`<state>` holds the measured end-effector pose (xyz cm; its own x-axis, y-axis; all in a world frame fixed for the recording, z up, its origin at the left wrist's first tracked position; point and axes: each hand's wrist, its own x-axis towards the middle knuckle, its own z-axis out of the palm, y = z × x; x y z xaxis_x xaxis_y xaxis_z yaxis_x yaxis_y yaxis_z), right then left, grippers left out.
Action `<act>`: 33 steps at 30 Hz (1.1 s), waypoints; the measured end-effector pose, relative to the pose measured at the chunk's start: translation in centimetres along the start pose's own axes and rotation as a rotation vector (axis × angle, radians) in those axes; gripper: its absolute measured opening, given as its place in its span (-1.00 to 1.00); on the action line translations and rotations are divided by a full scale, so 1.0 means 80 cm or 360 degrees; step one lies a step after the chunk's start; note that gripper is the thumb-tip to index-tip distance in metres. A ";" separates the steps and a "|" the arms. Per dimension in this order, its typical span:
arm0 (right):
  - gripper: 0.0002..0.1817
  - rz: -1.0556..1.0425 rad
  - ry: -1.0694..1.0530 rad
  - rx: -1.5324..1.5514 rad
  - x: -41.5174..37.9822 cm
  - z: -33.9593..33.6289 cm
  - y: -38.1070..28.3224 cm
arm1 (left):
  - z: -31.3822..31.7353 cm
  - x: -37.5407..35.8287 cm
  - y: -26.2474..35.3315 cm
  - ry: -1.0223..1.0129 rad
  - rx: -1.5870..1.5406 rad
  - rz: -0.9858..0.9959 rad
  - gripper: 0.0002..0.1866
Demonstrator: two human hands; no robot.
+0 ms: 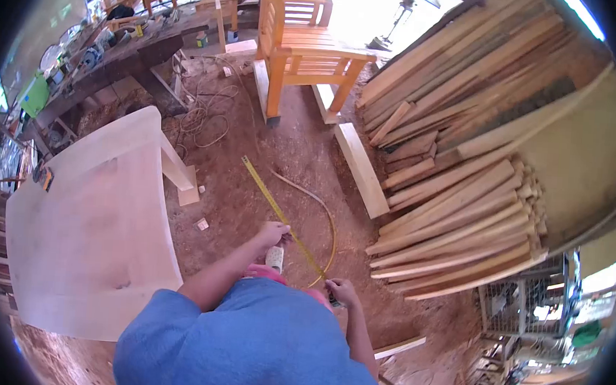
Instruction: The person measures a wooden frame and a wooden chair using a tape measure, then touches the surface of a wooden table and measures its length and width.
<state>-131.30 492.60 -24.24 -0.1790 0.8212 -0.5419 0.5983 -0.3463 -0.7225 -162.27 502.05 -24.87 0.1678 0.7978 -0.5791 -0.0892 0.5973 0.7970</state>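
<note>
Diagonally, the tape measure (pixel 269 195) extends from the right hand (pixel 342 292), closed on its near end, past the left hand (pixel 274 234), grip indistinct.

The reddish-brown floor (pixel 303 150) carries stacked timber (pixel 454 230) and a slatted wooden bench (pixel 310 44).

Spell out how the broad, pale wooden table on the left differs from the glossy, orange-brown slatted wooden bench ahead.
Colour: the broad, pale wooden table is light and dull, while the glossy, orange-brown slatted wooden bench is darker and shiny.
Build: the table has a wide top without slats; the bench has a slatted seat, a backrest and armrests.
Place: the table is nearer the person, the bench farther ahead.
Both are wooden furniture, standing upright.
</note>
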 end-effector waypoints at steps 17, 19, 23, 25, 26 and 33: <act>-0.71 -0.0129 -0.0065 -0.0434 0.430 -0.388 -0.124 | -0.047 0.363 0.329 0.0925 -0.0718 0.0095 -0.81; -0.72 -0.0143 -0.0128 -0.0377 0.474 -0.432 -0.173 | -0.070 0.422 0.335 0.0985 -0.0740 0.0267 -0.81; -0.77 -0.0072 -0.0087 -0.0543 0.554 -0.497 -0.252 | -0.090 0.462 0.386 0.1226 -0.0879 0.0269 -0.79; -0.76 -0.0245 -0.0024 -0.0735 0.597 -0.520 -0.278 | -0.102 0.486 0.410 0.1317 -0.0943 0.0261 -0.79; -0.76 -0.0339 0.0009 -0.0825 0.620 -0.529 -0.291 | -0.113 0.499 0.420 0.1361 -0.0973 0.0271 -0.78; -0.77 -0.0434 -0.0007 -0.0898 0.774 -0.556 -0.389 | -0.188 0.579 0.507 0.1793 -0.0948 0.0413 -0.81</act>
<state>-126.27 574.39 -16.16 -0.3860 0.8439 -0.3725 0.8506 0.1693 -0.4979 -172.87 564.49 -21.96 -0.8060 0.3509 -0.4768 -0.4629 0.1285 0.8770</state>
